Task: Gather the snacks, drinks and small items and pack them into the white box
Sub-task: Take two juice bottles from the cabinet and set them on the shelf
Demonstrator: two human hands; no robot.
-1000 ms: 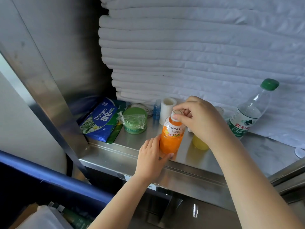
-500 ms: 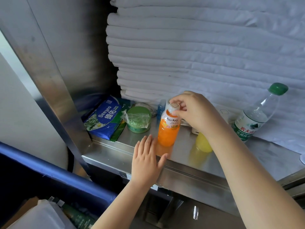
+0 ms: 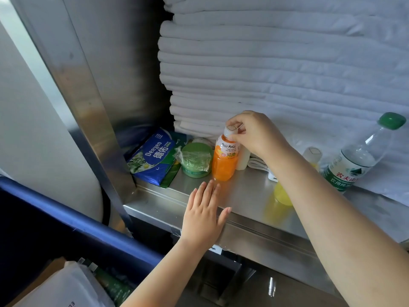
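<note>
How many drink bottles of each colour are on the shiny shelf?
Orange: 1, the Mogu Mogu bottle, which the right hand pinches by its cap.
Yellow: 1, the yellow bottle, partly hidden.
Clear: 1, the water bottle with a green cap.
Total: 3.

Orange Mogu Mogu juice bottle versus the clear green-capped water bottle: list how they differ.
The orange Mogu Mogu juice bottle has a white cap; the clear water bottle has a green cap and green label. The right hand pinches the juice bottle's cap; nothing touches the water bottle. The juice bottle stands upright; the water bottle leans. Both are capped, on the stainless steel shelf.
</note>
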